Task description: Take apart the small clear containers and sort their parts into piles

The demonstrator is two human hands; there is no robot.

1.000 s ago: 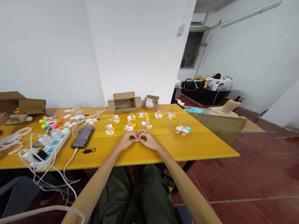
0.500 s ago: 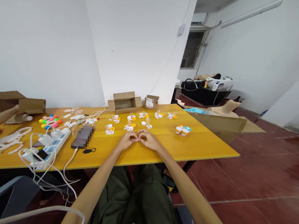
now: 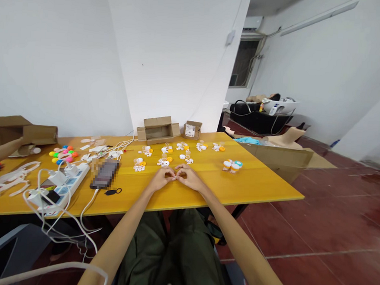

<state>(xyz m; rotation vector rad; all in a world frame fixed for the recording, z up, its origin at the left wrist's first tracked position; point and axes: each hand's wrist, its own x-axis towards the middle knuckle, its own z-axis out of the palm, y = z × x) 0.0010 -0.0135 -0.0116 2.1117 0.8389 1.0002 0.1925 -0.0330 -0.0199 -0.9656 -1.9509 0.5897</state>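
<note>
My left hand [image 3: 162, 178] and my right hand [image 3: 189, 177] meet at the fingertips above the table near its front edge. Both have curled, pinched fingers; whatever lies between them is hidden or too small to name. Just beyond them are small piles of white discs with dark marks [image 3: 139, 168], clear cups [image 3: 188, 153], white round pieces [image 3: 182, 156] and orange ring-like lids [image 3: 143, 164]. To the right of my hands stands a cluster of small lidded containers [image 3: 232, 166], with white and orange tops and one turquoise top.
A yellow table [image 3: 255, 186] holds an open cardboard box [image 3: 159, 134] and a smaller box [image 3: 192, 130] at the back. Leftward lie a phone [image 3: 105, 174], a power strip [image 3: 71, 186] with tangled cables, and coloured balls [image 3: 63, 154]. Another person's arm [image 3: 0, 153] reaches into a box [image 3: 41, 135].
My hands keep the same place and pinched pose. At the far left, the other person's arm has shifted slightly at the cardboard box.
</note>
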